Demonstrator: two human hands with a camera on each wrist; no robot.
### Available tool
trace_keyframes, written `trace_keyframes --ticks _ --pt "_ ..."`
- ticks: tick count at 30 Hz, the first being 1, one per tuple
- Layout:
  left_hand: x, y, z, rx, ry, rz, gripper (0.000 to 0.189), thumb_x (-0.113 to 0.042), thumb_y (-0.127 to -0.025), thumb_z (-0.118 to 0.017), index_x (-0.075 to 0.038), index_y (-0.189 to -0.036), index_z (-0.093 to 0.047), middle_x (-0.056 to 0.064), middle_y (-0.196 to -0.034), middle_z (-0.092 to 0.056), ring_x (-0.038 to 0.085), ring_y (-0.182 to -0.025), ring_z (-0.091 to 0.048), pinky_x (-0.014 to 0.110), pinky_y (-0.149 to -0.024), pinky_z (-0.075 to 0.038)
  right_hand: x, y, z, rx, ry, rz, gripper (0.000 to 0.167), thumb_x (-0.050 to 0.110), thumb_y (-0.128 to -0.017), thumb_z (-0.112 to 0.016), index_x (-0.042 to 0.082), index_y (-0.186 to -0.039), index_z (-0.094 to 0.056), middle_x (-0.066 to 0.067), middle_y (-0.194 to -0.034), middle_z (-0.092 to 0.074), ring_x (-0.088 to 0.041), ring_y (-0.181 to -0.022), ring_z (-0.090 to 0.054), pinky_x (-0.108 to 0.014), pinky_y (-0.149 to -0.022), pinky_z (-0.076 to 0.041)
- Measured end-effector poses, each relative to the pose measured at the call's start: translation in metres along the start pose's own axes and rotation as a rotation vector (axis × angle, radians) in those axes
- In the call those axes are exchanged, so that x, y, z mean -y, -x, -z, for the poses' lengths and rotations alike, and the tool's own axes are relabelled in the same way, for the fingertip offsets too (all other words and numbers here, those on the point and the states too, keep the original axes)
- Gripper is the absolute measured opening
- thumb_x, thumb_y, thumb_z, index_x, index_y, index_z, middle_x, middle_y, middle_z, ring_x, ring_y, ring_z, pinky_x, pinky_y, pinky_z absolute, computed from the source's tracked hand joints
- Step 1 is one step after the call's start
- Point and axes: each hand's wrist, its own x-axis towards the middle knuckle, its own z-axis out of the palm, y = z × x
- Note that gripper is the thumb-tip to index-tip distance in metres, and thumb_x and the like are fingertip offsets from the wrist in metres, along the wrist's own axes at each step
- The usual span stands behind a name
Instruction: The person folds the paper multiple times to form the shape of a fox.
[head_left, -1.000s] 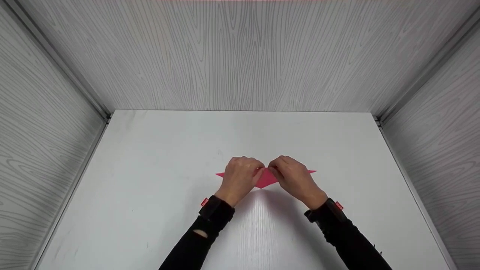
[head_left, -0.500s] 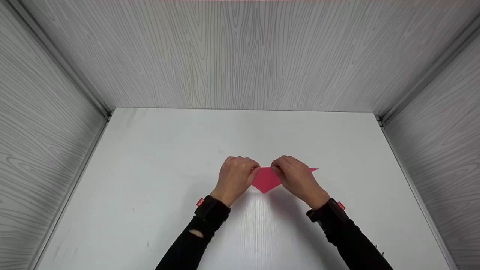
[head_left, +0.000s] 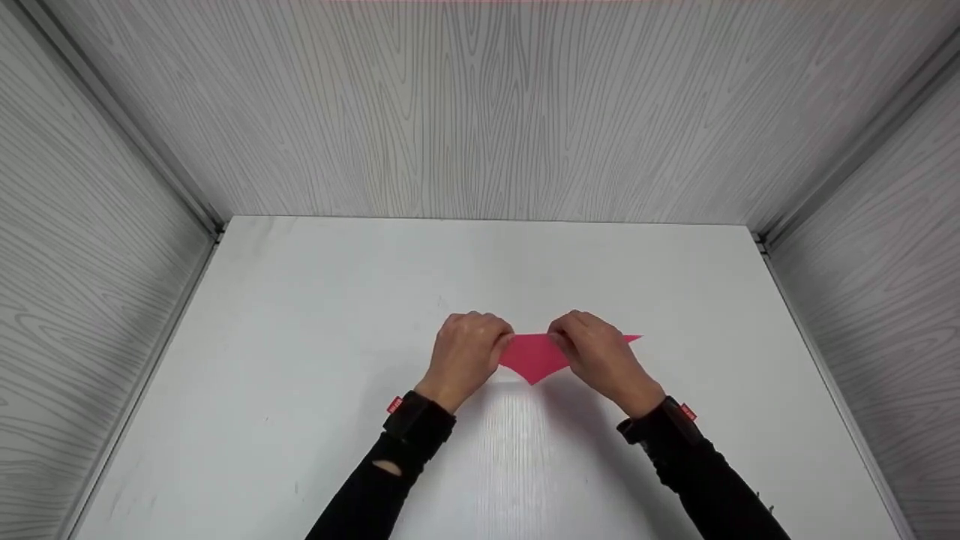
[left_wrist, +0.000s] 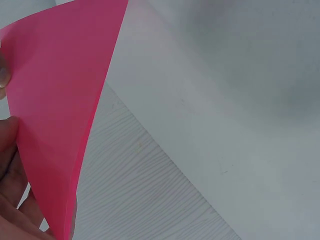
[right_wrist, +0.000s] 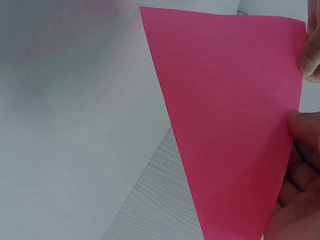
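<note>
A pink sheet of paper [head_left: 533,357], folded to a triangle with one corner pointing down, hangs between my hands over the white table. My left hand [head_left: 466,351] pinches its upper edge on the left and hides the left corner in the head view. On the right, my right hand [head_left: 600,358] pinches the same edge; a sharp pink corner sticks out past it. The left wrist view has the left thumb [left_wrist: 8,132] on the paper's near face. In the right wrist view, the right thumb [right_wrist: 302,125] presses the paper's edge, with the fingers curled behind.
The white tabletop [head_left: 337,300] lies under both hands, with their shadows on it. Grey wood-grain panels stand at the back [head_left: 480,112], at the left [head_left: 82,300] and at the right [head_left: 885,300].
Both hands have slid apart along the upper edge, the left one further. More of the paper's middle shows between them, and its left corner has gone behind the left hand.
</note>
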Motion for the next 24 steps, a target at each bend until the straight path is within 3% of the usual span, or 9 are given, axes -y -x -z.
trace_keyframes --ticks 4,11,17,24 --pt "0.0 0.001 0.001 0.01 0.01 -0.001 0.005 -0.019 -0.092 -0.079 -0.014 -0.094 -0.08 0.001 -0.086 -0.076 0.019 -0.077 -0.07 0.042 -0.083 -0.058 -0.001 0.0 0.001 0.017 -0.009 0.001 0.021 -0.001 -0.089 -0.079 0.006 -0.104 -0.066 -0.004 -0.092 -0.068 -0.018 -0.079 -0.064 -0.031 -0.069 -0.058" --pt "0.005 0.002 0.004 -0.017 0.024 0.013 0.005 -0.019 -0.092 -0.08 -0.014 -0.093 -0.081 -0.001 -0.085 -0.076 0.019 -0.077 -0.07 0.039 -0.08 -0.057 -0.001 0.0 0.007 0.042 -0.009 -0.073 0.02 0.0 -0.089 -0.079 0.007 -0.103 -0.067 -0.004 -0.091 -0.068 -0.018 -0.079 -0.064 -0.032 -0.07 -0.058" --pt "0.007 0.003 0.006 -0.022 0.016 -0.004 0.004 -0.018 -0.094 -0.078 -0.014 -0.093 -0.08 -0.001 -0.085 -0.076 0.018 -0.078 -0.07 0.039 -0.078 -0.057 -0.001 0.001 0.009 0.035 -0.018 -0.05 0.018 0.002 -0.09 -0.078 0.005 -0.103 -0.066 -0.005 -0.091 -0.068 -0.018 -0.078 -0.063 -0.032 -0.069 -0.057" --pt "0.011 0.006 0.007 -0.02 0.042 0.033 0.005 -0.018 -0.093 -0.079 -0.013 -0.094 -0.081 0.0 -0.086 -0.076 0.019 -0.08 -0.071 0.037 -0.077 -0.057 -0.005 0.004 0.01 0.025 -0.039 -0.055 0.019 0.0 -0.09 -0.079 0.005 -0.102 -0.066 -0.004 -0.088 -0.066 -0.017 -0.076 -0.061 -0.032 -0.068 -0.055"
